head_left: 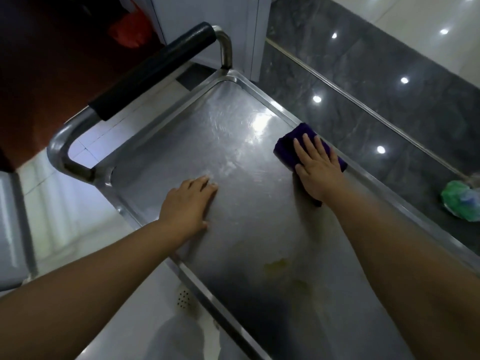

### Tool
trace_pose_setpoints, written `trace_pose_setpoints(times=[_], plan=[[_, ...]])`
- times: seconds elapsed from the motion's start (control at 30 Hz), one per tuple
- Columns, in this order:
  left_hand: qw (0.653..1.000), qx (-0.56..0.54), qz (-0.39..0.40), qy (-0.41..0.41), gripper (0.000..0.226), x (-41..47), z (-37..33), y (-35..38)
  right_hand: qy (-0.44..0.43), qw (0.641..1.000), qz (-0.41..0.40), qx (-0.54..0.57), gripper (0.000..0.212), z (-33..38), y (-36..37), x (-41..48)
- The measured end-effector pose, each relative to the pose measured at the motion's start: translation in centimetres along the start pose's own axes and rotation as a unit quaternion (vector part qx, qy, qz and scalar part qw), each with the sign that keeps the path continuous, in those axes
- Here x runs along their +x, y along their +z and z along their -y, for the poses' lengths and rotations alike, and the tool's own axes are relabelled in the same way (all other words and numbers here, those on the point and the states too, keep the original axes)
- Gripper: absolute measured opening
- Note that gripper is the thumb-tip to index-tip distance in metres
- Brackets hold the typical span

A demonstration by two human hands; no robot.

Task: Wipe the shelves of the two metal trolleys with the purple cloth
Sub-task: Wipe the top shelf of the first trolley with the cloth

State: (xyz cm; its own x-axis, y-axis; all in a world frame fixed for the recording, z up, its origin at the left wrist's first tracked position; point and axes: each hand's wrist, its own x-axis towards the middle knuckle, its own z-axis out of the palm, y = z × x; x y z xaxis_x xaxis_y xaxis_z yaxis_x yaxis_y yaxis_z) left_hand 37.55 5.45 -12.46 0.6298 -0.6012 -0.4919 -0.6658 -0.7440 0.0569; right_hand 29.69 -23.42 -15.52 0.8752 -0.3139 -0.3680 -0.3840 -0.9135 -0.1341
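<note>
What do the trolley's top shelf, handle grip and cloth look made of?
Top shelf: likely stainless steel, brushed; it shows glare and fine scratches. Handle grip: matte black sleeve, probably rubber or foam, over shiny metal tube. Purple cloth: soft, fuzzy fabric, perhaps microfibre.

cloth (298,144) on shelf (233,165) (right edge) | handle (153,71) behind

The right hand (317,166) hides most of the purple cloth (287,146).
</note>
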Motion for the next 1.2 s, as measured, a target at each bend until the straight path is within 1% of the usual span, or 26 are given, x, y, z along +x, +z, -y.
trace_pose_setpoints(times=[0.17, 0.47, 0.6, 0.77, 0.83, 1.0, 1.2], plan=[[1.0, -0.005, -0.001, -0.005, 0.096, 0.0, -0.1, 0.0, 0.043, 0.999, -0.008, 0.006, 0.058, 1.8, 0.9, -1.3], [1.0, -0.015, -0.023, 0.01, 0.096, -0.6, 0.5, 0.7, -0.004, 1.0, 0.0, -0.013, 0.059, 7.0, 3.2, -6.4], [0.999, -0.005, -0.05, 0.01, 0.083, -1.7, 1.2, 1.1, -0.027, 0.999, 0.002, -0.022, 0.059, 10.5, 4.3, -8.8], [0.992, -0.05, -0.112, -0.007, 0.057, -4.1, 3.5, 2.1, -0.062, 0.998, -0.003, -0.026, 0.059, 14.4, 6.5, -11.7], [0.989, -0.061, -0.132, -0.011, 0.049, -4.9, 4.6, 2.4, -0.071, 0.997, -0.001, -0.037, 0.06, 15.8, 7.5, -12.8], [0.99, -0.056, -0.132, -0.005, 0.047, -6.9, 6.3, 3.1, -0.082, 0.996, 0.003, -0.037, 0.06, 18.9, 8.6, -15.5], [0.988, -0.054, -0.143, 0.004, 0.046, -8.0, 5.7, 3.9, -0.106, 0.994, -0.007, -0.031, 0.059, 20.9, 10.5, -18.0]])
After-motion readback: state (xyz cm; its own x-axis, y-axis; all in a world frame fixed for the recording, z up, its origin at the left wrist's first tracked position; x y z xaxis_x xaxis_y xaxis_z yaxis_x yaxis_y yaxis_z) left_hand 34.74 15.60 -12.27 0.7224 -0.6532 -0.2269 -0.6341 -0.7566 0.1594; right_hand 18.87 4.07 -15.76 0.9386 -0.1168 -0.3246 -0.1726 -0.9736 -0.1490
